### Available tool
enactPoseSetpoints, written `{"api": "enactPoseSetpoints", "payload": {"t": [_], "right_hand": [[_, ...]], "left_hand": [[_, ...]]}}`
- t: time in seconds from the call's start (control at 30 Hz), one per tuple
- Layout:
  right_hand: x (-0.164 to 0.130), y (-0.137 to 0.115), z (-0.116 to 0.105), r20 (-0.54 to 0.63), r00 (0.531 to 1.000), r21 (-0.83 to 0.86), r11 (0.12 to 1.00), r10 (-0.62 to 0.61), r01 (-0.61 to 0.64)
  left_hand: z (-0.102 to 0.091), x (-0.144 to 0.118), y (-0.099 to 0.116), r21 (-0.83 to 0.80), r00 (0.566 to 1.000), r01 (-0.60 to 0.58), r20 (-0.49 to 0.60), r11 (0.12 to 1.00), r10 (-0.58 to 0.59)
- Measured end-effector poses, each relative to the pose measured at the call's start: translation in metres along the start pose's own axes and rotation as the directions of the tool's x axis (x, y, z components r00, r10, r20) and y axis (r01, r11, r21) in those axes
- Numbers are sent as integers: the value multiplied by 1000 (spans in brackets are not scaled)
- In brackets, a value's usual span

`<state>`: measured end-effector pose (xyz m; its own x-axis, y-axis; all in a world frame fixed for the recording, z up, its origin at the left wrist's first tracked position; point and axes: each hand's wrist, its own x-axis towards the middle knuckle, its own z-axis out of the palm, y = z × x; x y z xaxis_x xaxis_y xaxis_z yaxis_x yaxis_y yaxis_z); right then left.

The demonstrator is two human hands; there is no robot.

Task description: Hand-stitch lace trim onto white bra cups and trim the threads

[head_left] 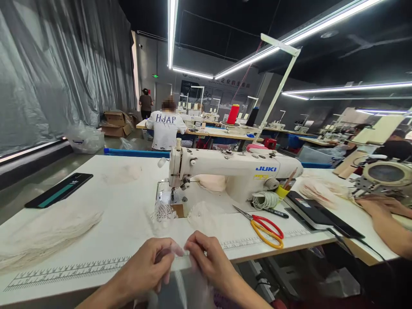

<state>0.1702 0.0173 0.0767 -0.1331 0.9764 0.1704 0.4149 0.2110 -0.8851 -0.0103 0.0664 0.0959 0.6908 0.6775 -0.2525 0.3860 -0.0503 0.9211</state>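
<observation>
Nearest, the left hand (151, 266) and right hand (209, 262) pinch a sheer white fabric piece (185, 283) between closed fingertips at the near tabletop (106, 240) edge. It is not yet under the sewing machine (231, 171) beyond; red-and-yellow scissors (264, 227) lie untouched to the right.

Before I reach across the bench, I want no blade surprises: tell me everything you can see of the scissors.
The scissors lie flat on the white table, right of the sewing machine's needle area and in front of its body. One handle loop is red, the other yellow, seemingly plastic; the metal blades are shut and point up-left toward the machine. A black pen lies just behind them. Neither hand touches them.
</observation>
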Motion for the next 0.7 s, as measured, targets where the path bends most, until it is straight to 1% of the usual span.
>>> {"api": "enactPoseSetpoints", "payload": {"t": [0.13, 0.27, 0.33, 0.4, 0.5, 0.57, 0.63, 0.7], "right_hand": [[3, 1, 2, -6, 1000, -26, 1000, 11, -11], [3, 1, 6, -5, 999, -26, 998, 54, -54], [0, 1, 5, 48, 994, -30, 995, 95, -94], [-4, 2, 4, 157, 978, -22, 990, 140, -139], [-6, 1, 3, 345, 920, 78, 972, 184, -223], [1, -3, 7, 403, 892, 173, 940, 205, -294], [16, -9, 12, 376, 899, 246, 910, 227, -333], [37, -12, 18, 296, 924, 274, 906, 241, -324]], "left_hand": [[-8, -3, -10, -52, 999, 9, 40, 999, -7], [-10, -3, -16, -47, 999, 27, 42, 999, -25], [-12, -4, -20, -48, 998, 48, 46, 998, -46], [-19, -7, -26, -42, 996, 79, 53, 996, -76], [-37, -12, -28, 8, 991, 121, 56, 993, -121], [-54, -11, -20, 70, 992, 117, 29, 991, -120], [-72, -4, -7, 122, 998, 62, -4, 991, -62], [-89, 10, 4, 165, 1000, -26, 10, 986, 25]]}}
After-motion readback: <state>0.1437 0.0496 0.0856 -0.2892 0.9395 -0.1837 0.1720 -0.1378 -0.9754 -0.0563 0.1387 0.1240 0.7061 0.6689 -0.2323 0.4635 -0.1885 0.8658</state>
